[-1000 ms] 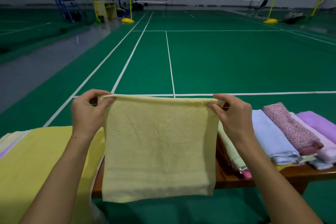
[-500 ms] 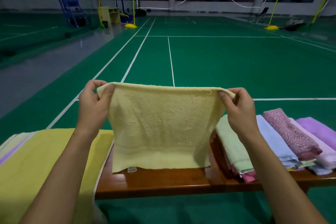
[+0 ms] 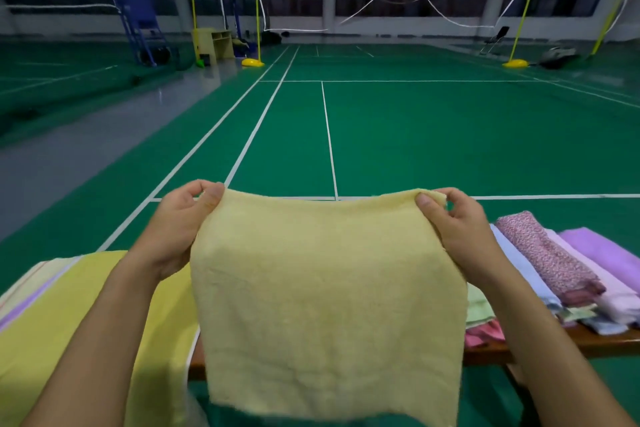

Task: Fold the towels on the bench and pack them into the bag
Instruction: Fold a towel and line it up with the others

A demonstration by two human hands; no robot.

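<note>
lowered since half a second ago, the pale yellow towel (image 3: 325, 302) now hangs over the bench (image 3: 540, 347) front – long axis vertical, top edge level – left hand (image 3: 183, 225) and right hand (image 3: 460, 229) each pinching a top corner

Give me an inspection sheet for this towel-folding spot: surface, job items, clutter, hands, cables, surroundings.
Surface: brown wooden bench, mostly covered.
Job's things: pale yellow terry towel held up, hanging; row of folded towels on the right of the bench; broad yellow cloth on the left; bag not seen.
Clutter: nothing seen.
Hands: left hand and right hand each pinch a top corner of the towel.
Cables: nothing seen.
Surroundings: green badminton court, white net, blue umpire chair.
</note>
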